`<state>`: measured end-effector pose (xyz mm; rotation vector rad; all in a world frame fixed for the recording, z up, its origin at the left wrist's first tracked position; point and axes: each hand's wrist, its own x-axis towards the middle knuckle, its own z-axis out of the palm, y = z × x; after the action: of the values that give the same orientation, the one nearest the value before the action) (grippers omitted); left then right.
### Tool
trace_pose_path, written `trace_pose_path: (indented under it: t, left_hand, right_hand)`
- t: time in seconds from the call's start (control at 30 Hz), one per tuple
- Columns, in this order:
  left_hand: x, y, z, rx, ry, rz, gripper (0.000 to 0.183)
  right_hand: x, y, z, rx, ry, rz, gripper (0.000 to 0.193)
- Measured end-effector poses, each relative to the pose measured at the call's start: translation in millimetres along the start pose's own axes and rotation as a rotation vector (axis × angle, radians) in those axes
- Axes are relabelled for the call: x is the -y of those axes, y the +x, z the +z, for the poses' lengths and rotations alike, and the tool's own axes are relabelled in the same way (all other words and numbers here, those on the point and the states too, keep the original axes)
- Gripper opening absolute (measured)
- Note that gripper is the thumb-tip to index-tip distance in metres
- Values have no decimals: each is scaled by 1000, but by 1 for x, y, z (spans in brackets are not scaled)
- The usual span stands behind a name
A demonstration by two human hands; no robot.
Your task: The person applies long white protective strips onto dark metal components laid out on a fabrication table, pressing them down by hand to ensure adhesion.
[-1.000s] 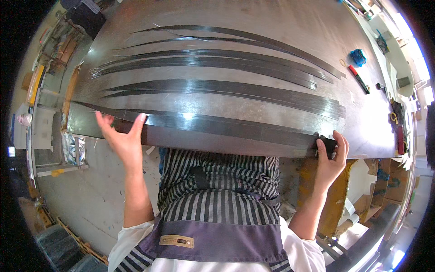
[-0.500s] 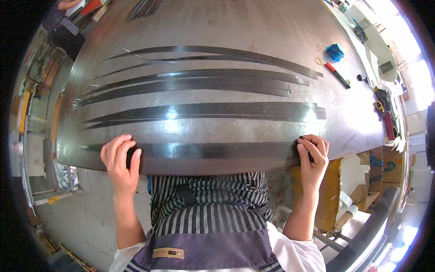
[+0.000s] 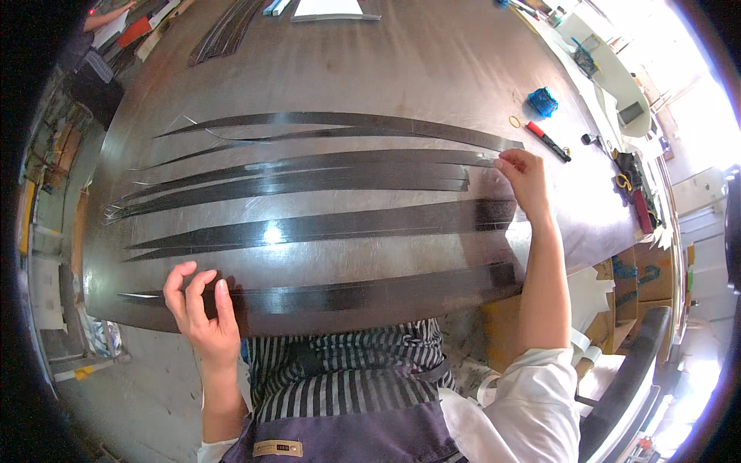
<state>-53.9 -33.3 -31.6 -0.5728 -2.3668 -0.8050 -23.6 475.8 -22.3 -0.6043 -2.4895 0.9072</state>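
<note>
Long, thin black strips lie roughly side by side across a metal-topped table, tapering to fine points at their left ends. My right hand [image 3: 525, 179] is at the right end of one upper strip [image 3: 370, 157], thumb and fingers pinched on its tip. Near the front edge, my left hand [image 3: 202, 309] hovers at the left part of the nearest strip [image 3: 370, 293], fingers apart and bent; whether it touches is unclear. Between them lie a wide strip pair [image 3: 370, 224] and another strip [image 3: 370, 182]. The farthest strip [image 3: 332, 119] is split toward its left end.
On the right are a blue crumpled bundle [image 3: 543, 102], a red and black marker [image 3: 548, 141] and a dark tool pouch [image 3: 629, 181]. More dark strips [image 3: 225, 35] and a white sheet [image 3: 328, 9] lie at the far side. A person [image 3: 91, 73] stands at the far left.
My right hand has left the nearest strip's right end and reached up to the end of a farther strip. My left hand has loosened and stays near the front strip.
</note>
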Motion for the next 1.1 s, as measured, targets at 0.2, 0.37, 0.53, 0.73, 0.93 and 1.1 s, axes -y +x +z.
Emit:
trace_pose_path:
  t: [0.2,0.37,0.53,0.73,0.93,1.1]
  left_hand:
    - [2,-4,-1,-42,15,-10,12]
    - [2,-5,-3,-99,12,11,12]
    - [-1,-19,-20,-136,-207,-11,7]
    - [-73,10,6,825,-1312,-348,45]
    - [-56,14,27,562,-2040,-598,36]
    - [-8,2,4,200,-1699,-691,32]
  right_hand:
    - [-13,32,-12,207,-84,203,20]
    - [35,5,-31,208,153,130,19]
    - [114,-75,-52,190,519,-20,10]
    - [119,-169,-65,213,877,-342,36]
    - [89,-192,-59,-61,815,-69,30]
    - [62,-196,-59,-297,892,295,18]
